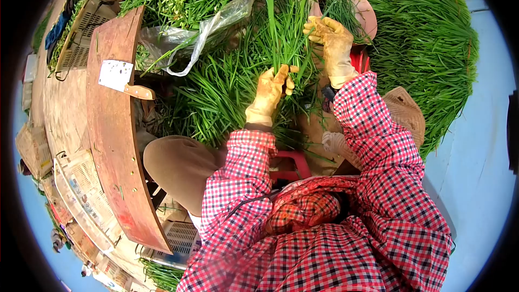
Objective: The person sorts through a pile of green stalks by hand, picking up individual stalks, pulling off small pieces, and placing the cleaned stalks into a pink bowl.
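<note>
My left hand (pixel 266 96), in a stained yellow glove, is closed around a few long green chives (pixel 271 16). Their blades stick up past the top of the view. To its right, my raised right hand (pixel 337 48) wears a matching glove. Its fingers are curled together, and whatever may be between them is too small to make out. Loose chives (pixel 208 94) lie in a heap beneath and around my left hand. Behind my right hand is a round pink container (pixel 365 15) with thin green stalks in it.
A wooden board (pixel 111 146) runs along the left, with a wood-handled cleaver (pixel 116 74) on it. A plastic bag (pixel 216 27) of greens lies at the top. A large bank of chives (pixel 421 48) fills the right. Plastic crates (pixel 81 35) stand further left.
</note>
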A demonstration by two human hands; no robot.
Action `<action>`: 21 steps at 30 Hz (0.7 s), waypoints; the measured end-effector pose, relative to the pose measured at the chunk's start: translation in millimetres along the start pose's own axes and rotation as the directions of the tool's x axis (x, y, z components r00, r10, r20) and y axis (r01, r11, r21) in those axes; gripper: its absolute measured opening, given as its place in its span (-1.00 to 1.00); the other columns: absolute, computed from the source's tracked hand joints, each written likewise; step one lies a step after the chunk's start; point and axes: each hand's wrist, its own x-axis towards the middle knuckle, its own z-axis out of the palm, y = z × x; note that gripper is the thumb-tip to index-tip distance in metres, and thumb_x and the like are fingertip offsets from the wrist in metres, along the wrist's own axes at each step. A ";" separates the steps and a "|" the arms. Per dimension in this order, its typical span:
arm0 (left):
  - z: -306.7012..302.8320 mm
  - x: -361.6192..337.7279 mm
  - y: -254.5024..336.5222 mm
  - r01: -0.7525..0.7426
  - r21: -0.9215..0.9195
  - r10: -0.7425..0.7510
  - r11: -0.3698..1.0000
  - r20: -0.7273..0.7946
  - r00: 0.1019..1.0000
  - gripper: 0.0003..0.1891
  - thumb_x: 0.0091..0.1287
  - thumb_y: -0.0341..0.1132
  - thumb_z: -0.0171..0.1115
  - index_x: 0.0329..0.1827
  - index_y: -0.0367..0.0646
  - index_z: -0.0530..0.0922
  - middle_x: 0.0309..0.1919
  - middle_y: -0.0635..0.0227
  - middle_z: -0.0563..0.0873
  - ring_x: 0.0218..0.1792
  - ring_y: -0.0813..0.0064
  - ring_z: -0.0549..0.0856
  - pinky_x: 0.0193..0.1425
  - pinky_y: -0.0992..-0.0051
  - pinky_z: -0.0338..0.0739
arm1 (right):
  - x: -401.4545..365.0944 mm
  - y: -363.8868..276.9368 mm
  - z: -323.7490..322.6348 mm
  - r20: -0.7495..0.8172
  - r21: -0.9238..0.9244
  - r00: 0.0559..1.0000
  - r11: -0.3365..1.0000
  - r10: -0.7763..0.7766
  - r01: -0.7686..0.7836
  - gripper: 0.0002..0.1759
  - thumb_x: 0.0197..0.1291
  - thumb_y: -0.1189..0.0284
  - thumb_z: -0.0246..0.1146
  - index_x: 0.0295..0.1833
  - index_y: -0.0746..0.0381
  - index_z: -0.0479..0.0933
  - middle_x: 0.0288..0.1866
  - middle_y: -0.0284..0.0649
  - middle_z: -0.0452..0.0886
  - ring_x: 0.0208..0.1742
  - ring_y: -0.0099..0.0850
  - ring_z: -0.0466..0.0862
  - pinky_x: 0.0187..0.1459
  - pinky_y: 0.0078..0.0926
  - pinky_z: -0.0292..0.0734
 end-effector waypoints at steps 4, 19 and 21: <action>0.4 -2.6 -1.1 0.004 0.045 -0.005 0.999 0.019 1.000 -0.59 0.36 -0.02 0.09 -0.11 -0.25 0.59 -0.60 0.55 0.52 -0.61 0.69 0.44 -0.52 0.69 0.26 | 3.8 1.8 -4.5 -0.001 0.002 1.000 1.000 -0.002 0.002 -0.69 0.29 0.37 0.13 0.00 0.40 0.49 -0.17 -0.10 0.64 -0.20 -0.39 0.66 -0.23 -0.62 0.55; -23.7 0.2 -28.0 0.010 0.159 0.011 0.987 -0.129 0.992 -0.60 0.37 -0.03 0.07 -0.14 -0.26 0.56 -0.59 0.48 0.54 -0.60 0.68 0.46 -0.53 0.68 0.31 | -60.2 -65.3 65.9 0.388 -0.596 0.779 0.511 -0.493 0.620 -0.84 0.22 0.44 0.15 -0.10 0.18 0.53 -0.17 -0.27 0.65 -0.25 -0.40 0.67 -0.23 -0.50 0.62; -20.8 0.6 -34.1 -0.027 0.146 0.047 0.989 -0.132 0.990 -0.69 0.40 -0.12 0.02 -0.13 -0.19 0.58 -0.61 0.51 0.52 -0.63 0.68 0.43 -0.53 0.66 0.32 | -14.6 -64.5 38.2 0.171 -0.335 0.911 0.848 -0.374 0.411 -0.78 0.30 0.40 0.11 -0.09 0.34 0.48 -0.13 -0.12 0.62 -0.23 -0.33 0.67 -0.20 -0.51 0.64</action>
